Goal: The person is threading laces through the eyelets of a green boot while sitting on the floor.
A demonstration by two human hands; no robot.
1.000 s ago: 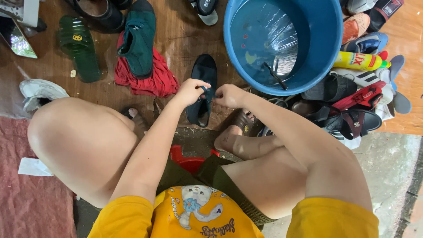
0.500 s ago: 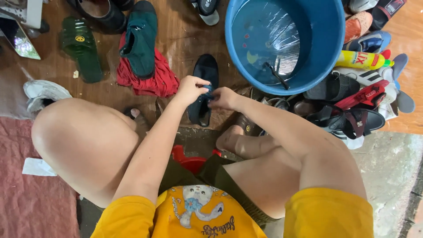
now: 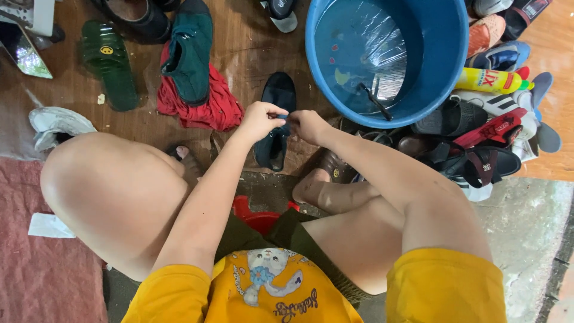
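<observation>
Hands meet over black shoe (image 3: pixel 274 128): left hand (image 3: pixel 258 119) and right hand (image 3: pixel 308 124) fingertips pinching small blue bit between them, blue tub (image 3: pixel 445 54) close for washing.

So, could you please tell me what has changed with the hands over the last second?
Very little. The left hand and right hand have stayed together above the black shoe, pinching a small blue thing between their fingertips; the fingers only shifted slightly. The blue tub, the red cloth and the other shoes lie as before.
</observation>
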